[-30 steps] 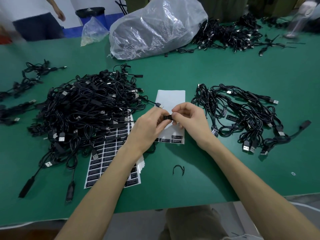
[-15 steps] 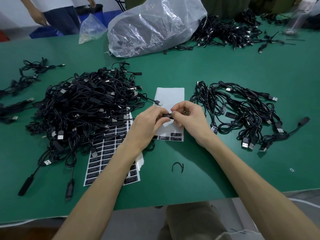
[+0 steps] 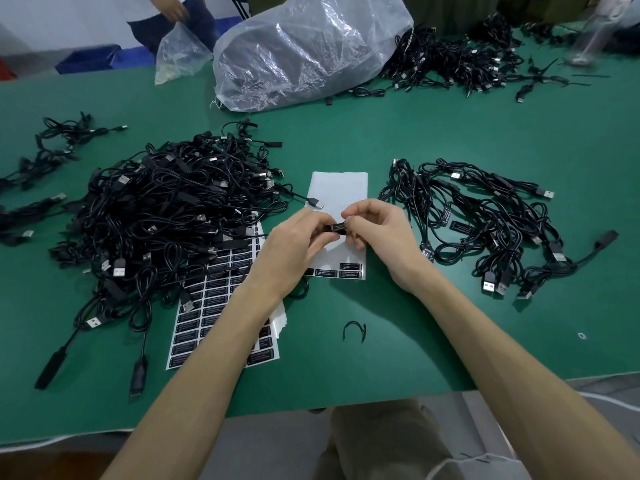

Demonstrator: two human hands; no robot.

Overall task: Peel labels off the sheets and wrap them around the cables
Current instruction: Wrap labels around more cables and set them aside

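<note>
The place is a small assembly or packing workshop, not a home or an office. A long green counter carries black USB cables in bulk: a large tangled heap on the left, a smaller pile on the right and a far pile at the back edge. Stacked label sheets lie by the heap (rows of identical black stickers on each). A clear plastic sack sits on the counter, and a second person stands beyond it near blue bins.
</note>
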